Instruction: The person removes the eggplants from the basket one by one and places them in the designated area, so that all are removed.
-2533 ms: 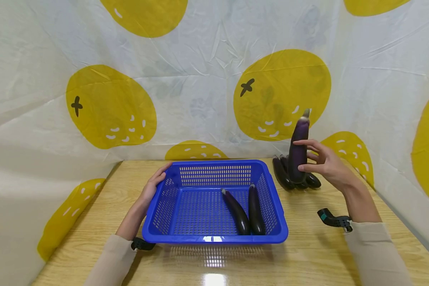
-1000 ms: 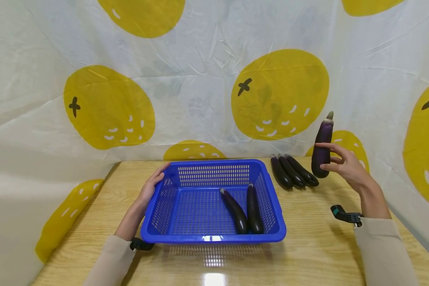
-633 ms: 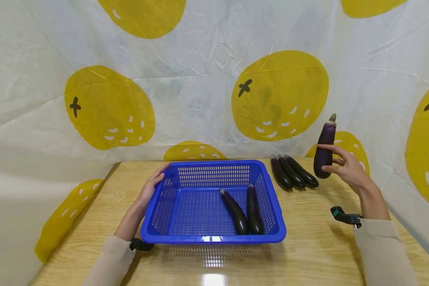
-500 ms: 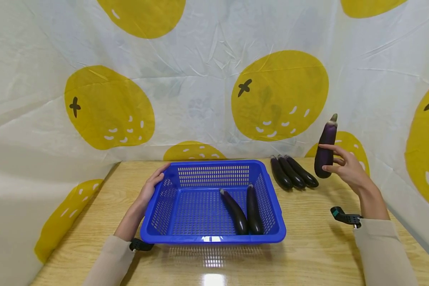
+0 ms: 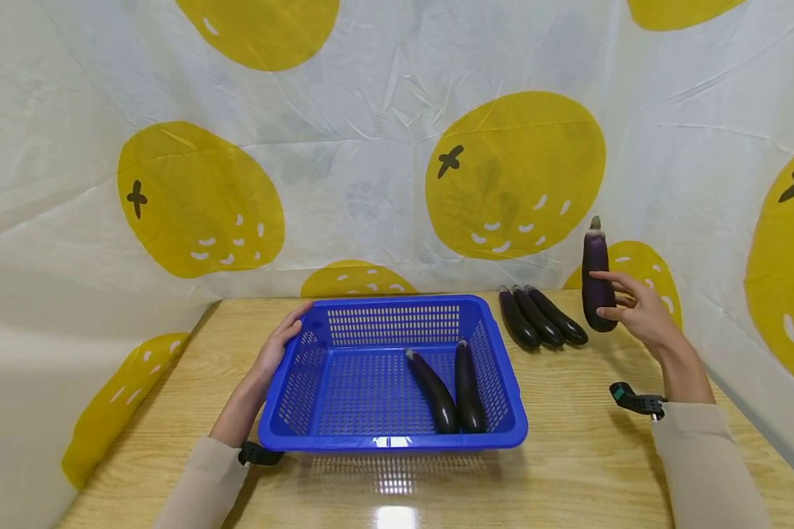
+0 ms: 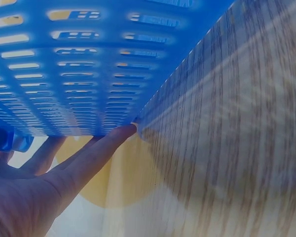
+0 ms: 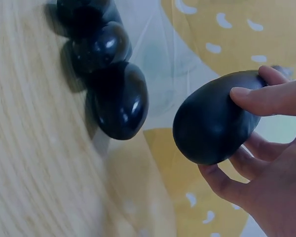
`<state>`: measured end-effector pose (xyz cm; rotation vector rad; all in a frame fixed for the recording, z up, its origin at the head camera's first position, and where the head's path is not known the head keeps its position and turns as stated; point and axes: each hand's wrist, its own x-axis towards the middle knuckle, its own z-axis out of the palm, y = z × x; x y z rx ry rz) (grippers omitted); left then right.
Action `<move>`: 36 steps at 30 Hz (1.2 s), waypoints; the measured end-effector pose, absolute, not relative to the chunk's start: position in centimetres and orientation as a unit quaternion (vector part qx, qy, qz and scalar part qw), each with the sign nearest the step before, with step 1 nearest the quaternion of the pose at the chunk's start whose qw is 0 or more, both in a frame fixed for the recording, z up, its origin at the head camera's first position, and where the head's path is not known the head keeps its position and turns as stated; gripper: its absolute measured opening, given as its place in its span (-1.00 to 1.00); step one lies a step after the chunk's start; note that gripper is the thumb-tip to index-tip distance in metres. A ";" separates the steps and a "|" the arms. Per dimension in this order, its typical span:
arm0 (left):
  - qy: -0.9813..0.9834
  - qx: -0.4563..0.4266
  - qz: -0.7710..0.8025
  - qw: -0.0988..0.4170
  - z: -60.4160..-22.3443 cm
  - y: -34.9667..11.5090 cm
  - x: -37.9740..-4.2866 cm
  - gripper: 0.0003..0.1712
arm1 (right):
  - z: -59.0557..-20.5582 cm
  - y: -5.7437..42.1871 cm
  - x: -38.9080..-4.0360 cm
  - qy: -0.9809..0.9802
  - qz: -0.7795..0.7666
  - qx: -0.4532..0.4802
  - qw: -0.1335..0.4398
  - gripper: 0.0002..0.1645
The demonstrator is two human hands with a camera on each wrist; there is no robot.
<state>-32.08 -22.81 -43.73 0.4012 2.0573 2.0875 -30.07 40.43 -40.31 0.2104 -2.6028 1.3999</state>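
Observation:
My right hand [image 5: 638, 312] pinches an eggplant [image 5: 595, 283] between thumb and fingers, holding it nearly upright with its stem up, above the table at the right. In the right wrist view its rounded dark end [image 7: 212, 123] faces the camera. Three more eggplants [image 5: 542, 319] lie side by side on the table, just left of the held one. My left hand [image 5: 274, 353] rests against the left side of a blue plastic basket [image 5: 393, 442]. The left wrist view shows its straight fingers [image 6: 96, 158] against the slotted outer wall. Two eggplants [image 5: 440, 393] lie inside the basket, toward its right.
The wooden table [image 5: 582, 441] extends around the basket. Behind it and along both sides hangs a white cloth [image 5: 357, 169] with large yellow fruit prints. Black camera mounts [image 5: 635, 400] sit on both wrists.
My right hand has carried the eggplant rightward, away from the three on the table, uncovering them. Over the last half second its stem end has swung left. My left hand and the basket stay put.

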 end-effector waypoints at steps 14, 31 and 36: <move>0.692 0.138 0.703 0.093 -43.6 -22.8 -32.2 -0.38 | -41.8 41.0 -30.4 -0.886 0.452 0.051 0.086 -0.17; 0.702 0.137 0.693 0.089 -43.7 -22.9 -32.0 -0.38 | -43.6 41.5 -31.3 -0.909 0.404 0.068 0.076 -0.33; 0.698 0.137 0.697 0.090 -43.7 -22.9 -32.0 -0.38 | -43.7 41.6 -31.3 -0.911 0.404 0.064 0.051 -0.30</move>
